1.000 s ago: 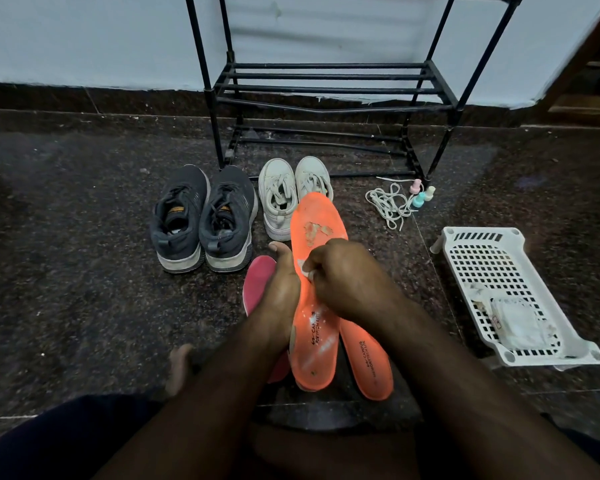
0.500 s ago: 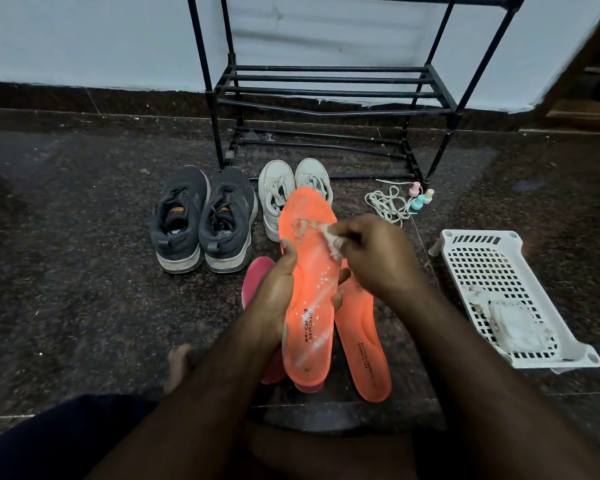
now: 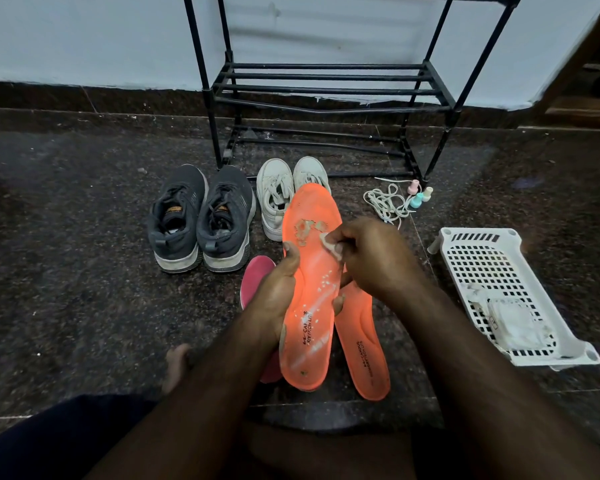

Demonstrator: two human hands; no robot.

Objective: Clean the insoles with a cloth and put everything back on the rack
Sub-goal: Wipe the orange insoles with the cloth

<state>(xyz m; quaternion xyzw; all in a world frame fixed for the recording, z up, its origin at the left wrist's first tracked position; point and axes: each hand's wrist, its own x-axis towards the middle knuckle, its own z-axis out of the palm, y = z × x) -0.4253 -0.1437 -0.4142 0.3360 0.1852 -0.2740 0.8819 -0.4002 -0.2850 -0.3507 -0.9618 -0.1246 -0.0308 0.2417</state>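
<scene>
My left hand (image 3: 276, 292) grips an orange insole (image 3: 310, 271) from below and holds it up, toe end away from me, thumb on its left edge. The insole has worn, peeling patches near the toe. My right hand (image 3: 371, 258) pinches a small white cloth (image 3: 329, 244) against the insole's right side beside those patches. A second orange insole (image 3: 364, 348) lies on the floor under it, and a pink insole (image 3: 253, 278) lies to the left, partly hidden by my left hand. The black shoe rack (image 3: 326, 88) stands against the wall.
A pair of dark grey sneakers (image 3: 201, 220) and a pair of white sneakers (image 3: 281, 195) sit in front of the rack. White laces (image 3: 385, 202) and small pastel bottles (image 3: 418, 195) lie at its right leg. A white plastic basket (image 3: 482, 258) holding white cloth is at right.
My right hand has slid the cloth from the insole's middle up toward the worn toe area. My left hand has tilted the insole slightly and keeps holding it.
</scene>
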